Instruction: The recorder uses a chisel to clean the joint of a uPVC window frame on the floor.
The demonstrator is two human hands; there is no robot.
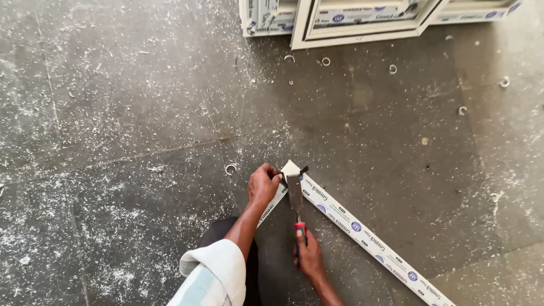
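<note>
A white plastic window frame lies on the grey stone floor, its corner pointing away from me. My left hand grips the frame just left of that corner. My right hand is closed around the red handle of a flat metal chisel. The blade lies over the corner joint, tip at the frame's edge. A rolled-up pale sleeve covers my left forearm.
White plastic shavings and curled chips litter the floor, thickest at the left. More white window frames lie stacked at the top edge. A dark knee or shoe shows beneath my left arm.
</note>
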